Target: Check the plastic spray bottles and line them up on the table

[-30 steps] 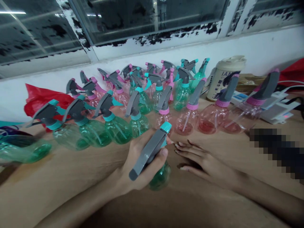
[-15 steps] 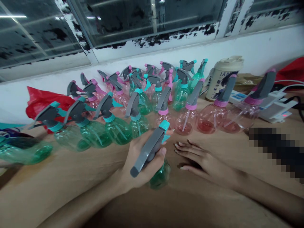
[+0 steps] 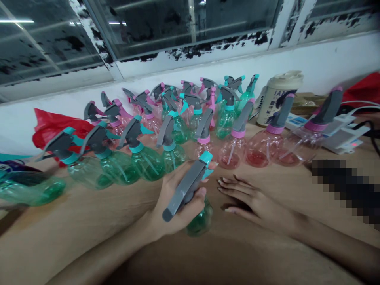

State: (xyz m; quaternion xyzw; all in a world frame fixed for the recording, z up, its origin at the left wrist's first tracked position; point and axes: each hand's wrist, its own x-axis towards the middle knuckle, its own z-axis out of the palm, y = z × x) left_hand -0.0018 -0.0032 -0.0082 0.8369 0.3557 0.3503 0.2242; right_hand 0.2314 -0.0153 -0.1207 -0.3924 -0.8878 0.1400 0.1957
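My left hand (image 3: 178,202) is wrapped round the neck of a green spray bottle (image 3: 200,221) with a grey trigger head and turquoise nozzle. The fingers hide most of the bottle's upper part. To its right, my right hand (image 3: 245,196) lies on the wooden table (image 3: 237,253), fingers stretched out and holding nothing. Just beyond the hands stands a front row of spray bottles: several green ones, such as this green bottle (image 3: 148,164) with a turquoise collar, to the left, and several pink ones, such as this pink bottle (image 3: 230,152), to the right.
More green and pink spray bottles crowd behind, near the white wall (image 3: 38,114). A red plastic bag (image 3: 59,126) lies at left, beside a green bottle (image 3: 38,190) on its side. At right are a coffee cup (image 3: 277,97) and a white power strip (image 3: 341,138) with cables.
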